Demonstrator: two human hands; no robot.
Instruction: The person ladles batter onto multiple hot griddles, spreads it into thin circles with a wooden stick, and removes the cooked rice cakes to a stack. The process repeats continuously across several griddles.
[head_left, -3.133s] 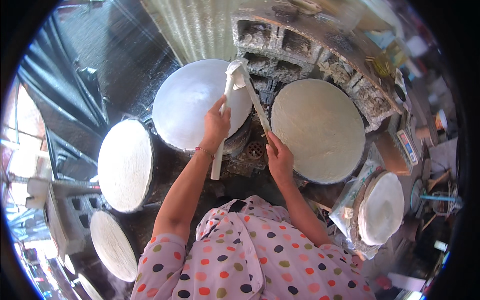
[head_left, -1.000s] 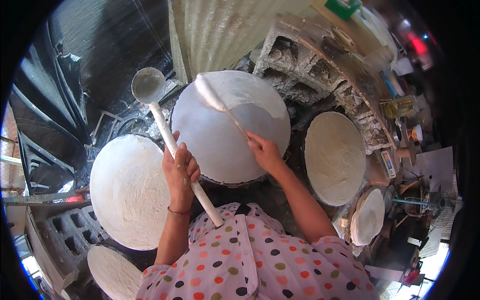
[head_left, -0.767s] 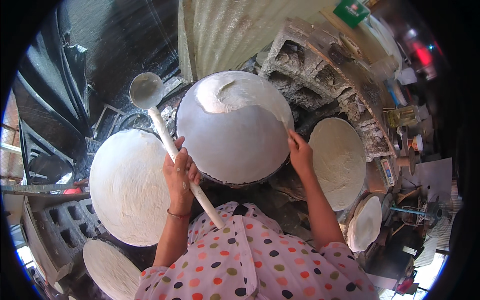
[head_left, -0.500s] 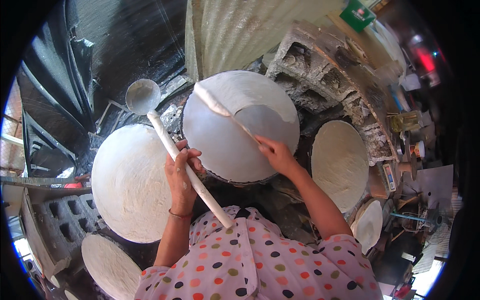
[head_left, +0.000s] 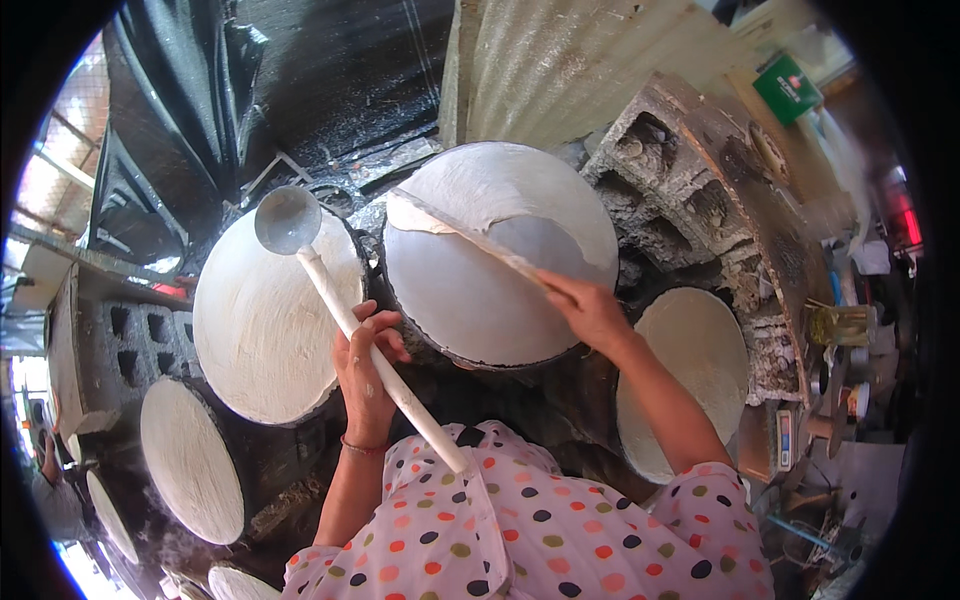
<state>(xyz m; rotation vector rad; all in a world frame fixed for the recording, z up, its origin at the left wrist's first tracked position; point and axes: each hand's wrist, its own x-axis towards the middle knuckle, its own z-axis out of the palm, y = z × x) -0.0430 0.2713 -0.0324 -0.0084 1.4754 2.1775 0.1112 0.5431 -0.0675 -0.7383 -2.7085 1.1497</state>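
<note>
I'm holding ladle left of griddle, left hand fingers curling round mid-handle; bowl end likely weighing more. Right hand fingers gripping spreader by near end, over griddle; probably light, stiff. Batter looking soft, slippery.

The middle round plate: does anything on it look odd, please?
Pale coating covers mainly the far part, so the plate looks uneven; the right hand holds a stick across it. No damage shows.

Left grip loosely curled, right grip extended, closed
</note>
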